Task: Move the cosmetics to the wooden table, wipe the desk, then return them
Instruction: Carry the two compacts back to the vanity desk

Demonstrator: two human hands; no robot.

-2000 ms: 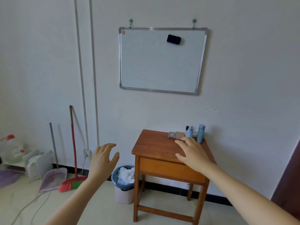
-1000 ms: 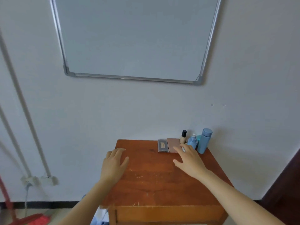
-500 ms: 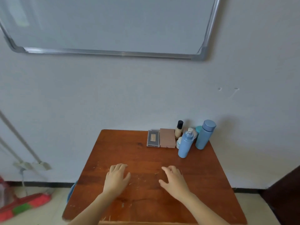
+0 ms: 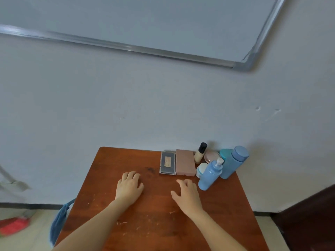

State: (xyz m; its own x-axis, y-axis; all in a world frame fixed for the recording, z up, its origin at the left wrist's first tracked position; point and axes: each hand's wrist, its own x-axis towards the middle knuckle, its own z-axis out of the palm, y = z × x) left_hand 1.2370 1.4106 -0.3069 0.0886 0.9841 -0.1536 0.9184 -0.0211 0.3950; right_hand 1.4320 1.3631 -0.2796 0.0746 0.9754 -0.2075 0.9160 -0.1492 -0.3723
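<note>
Cosmetics cluster at the far right corner of the wooden table (image 4: 112, 178): a clear dark palette (image 4: 167, 162), a pink palette (image 4: 185, 162), a small black-capped foundation bottle (image 4: 200, 153), a pink compact (image 4: 211, 155), a white jar (image 4: 201, 169), a teal-lidded jar (image 4: 225, 153), a blue pump bottle (image 4: 210, 175) and a taller blue bottle (image 4: 233, 163). My left hand (image 4: 129, 187) hovers over the table's middle, fingers loosely curled, holding nothing. My right hand (image 4: 187, 195) is spread open just left of the pump bottle, apart from it.
A whiteboard (image 4: 145, 22) hangs on the wall above. A blue-bagged bin (image 4: 59, 221) shows below the table's left edge, a red broom head (image 4: 15, 226) lies on the floor at left, and a dark door or cabinet (image 4: 311, 220) stands at right.
The view has come closer and tilted down over the table. Both hands have moved farther onto the tabletop toward the cosmetics, the right one nearing the pump bottle. Nothing was picked up.
</note>
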